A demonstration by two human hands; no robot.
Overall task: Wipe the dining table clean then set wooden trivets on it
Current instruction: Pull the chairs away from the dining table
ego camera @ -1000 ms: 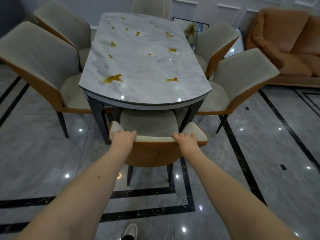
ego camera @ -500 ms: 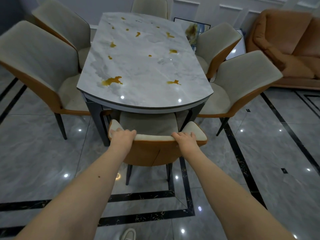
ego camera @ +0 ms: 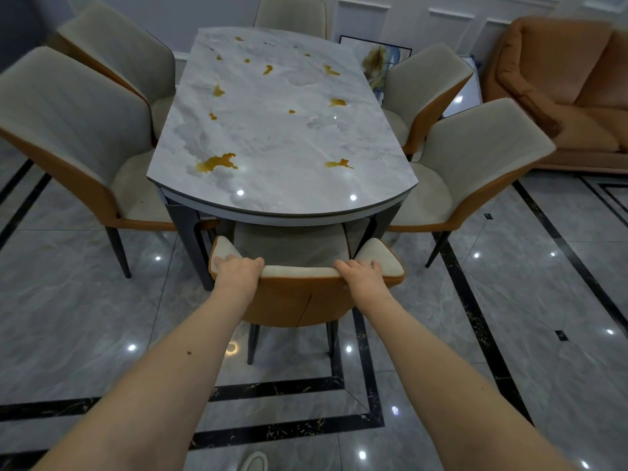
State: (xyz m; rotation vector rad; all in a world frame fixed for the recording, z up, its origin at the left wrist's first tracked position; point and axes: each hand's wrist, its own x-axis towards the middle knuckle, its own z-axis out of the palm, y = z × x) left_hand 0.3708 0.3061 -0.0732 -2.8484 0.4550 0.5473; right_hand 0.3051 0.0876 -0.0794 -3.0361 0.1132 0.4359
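The marble dining table stretches away from me, with several amber spills on it; the largest spill lies near the front left, a smaller one near the front right. A chair with a cream seat and orange back is tucked under the table's near end. My left hand grips the left part of its top rail, fingers curled over the edge. My right hand grips the right part the same way. No cloth or trivet is in view.
Two chairs flank the table on the left, two more on the right, and one stands at the far end. An orange sofa sits at the back right. Glossy grey tiled floor surrounds the table.
Both hands keep their hold on the chair back. The chair and my view have shifted slightly; the shoe at the bottom edge has moved a little forward.
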